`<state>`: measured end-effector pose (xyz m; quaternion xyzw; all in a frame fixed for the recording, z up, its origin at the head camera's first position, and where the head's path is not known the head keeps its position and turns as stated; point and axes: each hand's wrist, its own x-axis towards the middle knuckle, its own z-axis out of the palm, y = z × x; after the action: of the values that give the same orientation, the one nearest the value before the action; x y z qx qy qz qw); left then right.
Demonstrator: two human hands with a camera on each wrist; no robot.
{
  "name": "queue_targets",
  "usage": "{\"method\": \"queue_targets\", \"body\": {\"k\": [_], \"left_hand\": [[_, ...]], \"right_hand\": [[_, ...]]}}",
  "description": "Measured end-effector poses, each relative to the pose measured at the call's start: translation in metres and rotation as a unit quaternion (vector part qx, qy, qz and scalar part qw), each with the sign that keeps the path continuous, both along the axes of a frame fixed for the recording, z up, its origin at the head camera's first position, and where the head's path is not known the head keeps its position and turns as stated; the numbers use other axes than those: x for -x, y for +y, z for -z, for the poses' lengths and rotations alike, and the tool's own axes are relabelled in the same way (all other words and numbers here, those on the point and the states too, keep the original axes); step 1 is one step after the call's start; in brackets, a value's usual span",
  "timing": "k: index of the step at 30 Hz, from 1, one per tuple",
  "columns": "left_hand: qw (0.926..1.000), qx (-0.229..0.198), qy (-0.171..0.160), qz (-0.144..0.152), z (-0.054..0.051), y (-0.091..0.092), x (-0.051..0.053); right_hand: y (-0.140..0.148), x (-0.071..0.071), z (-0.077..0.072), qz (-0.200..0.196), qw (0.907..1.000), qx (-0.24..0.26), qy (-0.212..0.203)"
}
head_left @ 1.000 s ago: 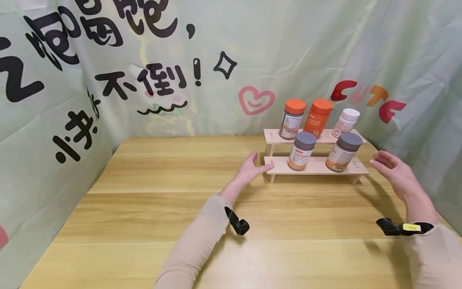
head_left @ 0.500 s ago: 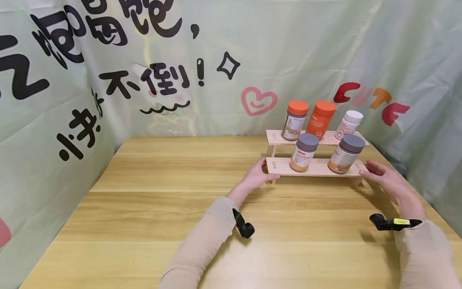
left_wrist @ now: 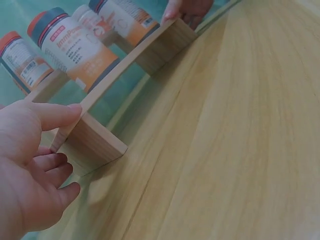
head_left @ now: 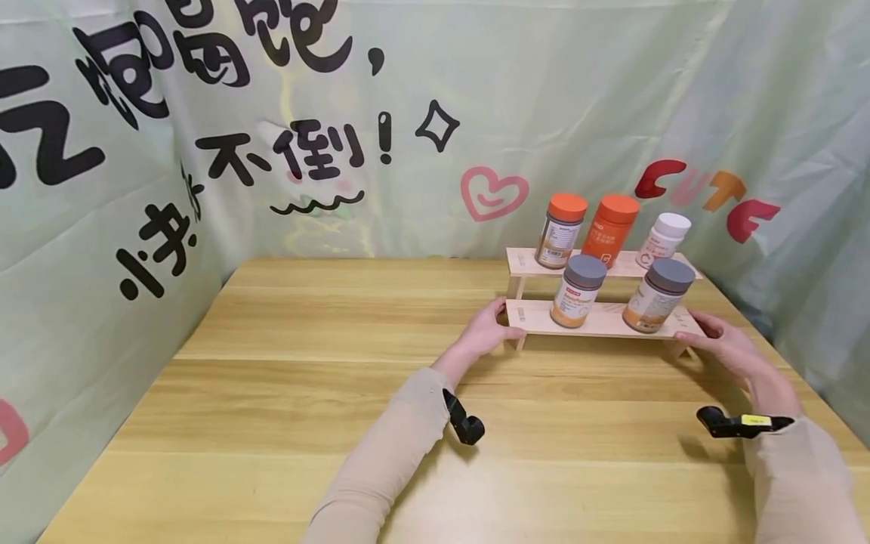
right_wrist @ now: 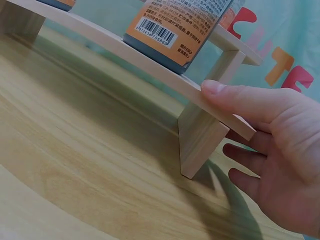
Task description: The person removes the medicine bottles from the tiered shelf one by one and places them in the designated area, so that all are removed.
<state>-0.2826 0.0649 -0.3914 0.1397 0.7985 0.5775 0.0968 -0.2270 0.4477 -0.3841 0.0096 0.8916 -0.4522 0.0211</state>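
Note:
A two-tier wooden display stand (head_left: 607, 322) stands at the right of the table. My left hand (head_left: 481, 331) pinches the left end of its lower board, thumb on the front edge and fingers behind. At the other end my right hand (head_left: 732, 349) grips the same board, its thumb (right_wrist: 225, 96) lying along the edge. Two grey-lidded jars, one left (head_left: 578, 293) and one right (head_left: 655, 299), sit on this lower board. Behind them, the upper board (head_left: 522, 261) bears an orange-lidded jar (head_left: 560, 236), an orange bottle (head_left: 609, 233) and a small white bottle (head_left: 661, 240).
The wooden table (head_left: 326, 393) stretches out to the left and in front of the stand. A pale green printed curtain (head_left: 381, 219) hangs behind and along both sides. A black wrist camera (head_left: 464, 419) is strapped at the left sleeve, another (head_left: 737, 421) at the right.
Both hands have closed in from beside the stand and taken hold of the lower board's ends. The head view has turned slightly left; the jars keep their places on the boards.

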Motion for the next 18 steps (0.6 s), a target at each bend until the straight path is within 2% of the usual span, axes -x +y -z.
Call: {"method": "queue_targets", "body": {"k": [8,18], "left_hand": [[0.9999,-0.007,-0.015,0.002,0.000,-0.005,-0.001],[0.9998,-0.014,-0.016,0.000,0.002,-0.017,-0.002]], "right_hand": [[0.001,-0.003,0.001,-0.011,0.9996,0.023,0.013],[-0.011,-0.002,0.001,-0.020,0.9997,-0.001,0.015]]}}
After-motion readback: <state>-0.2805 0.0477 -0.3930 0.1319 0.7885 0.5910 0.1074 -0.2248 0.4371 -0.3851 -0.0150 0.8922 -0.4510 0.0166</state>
